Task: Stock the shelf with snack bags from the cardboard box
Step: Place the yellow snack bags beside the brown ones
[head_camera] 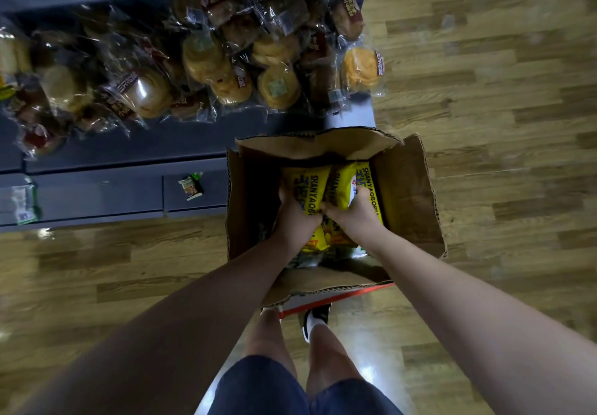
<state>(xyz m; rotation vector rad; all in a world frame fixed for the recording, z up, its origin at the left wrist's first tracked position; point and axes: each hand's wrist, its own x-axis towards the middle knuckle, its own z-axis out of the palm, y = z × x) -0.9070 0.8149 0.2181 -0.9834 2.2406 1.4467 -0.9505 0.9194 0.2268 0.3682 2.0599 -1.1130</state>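
Far left, lower ledge: small green-edged packet (24,200); second small packet (191,186) further right. Above: dark shelf (181,143) heaped with clear-wrapped buns (206,59), bare front strip along its edge. Centre: open cardboard box (410,188) on wood floor (500,91), flaps spread, just beside shelf end. Inside box: left hand (295,217) clamped on yellow snack bag (307,188); right hand (353,209) clamped on second yellow snack bag (345,185), bags touching. Right: open floor.
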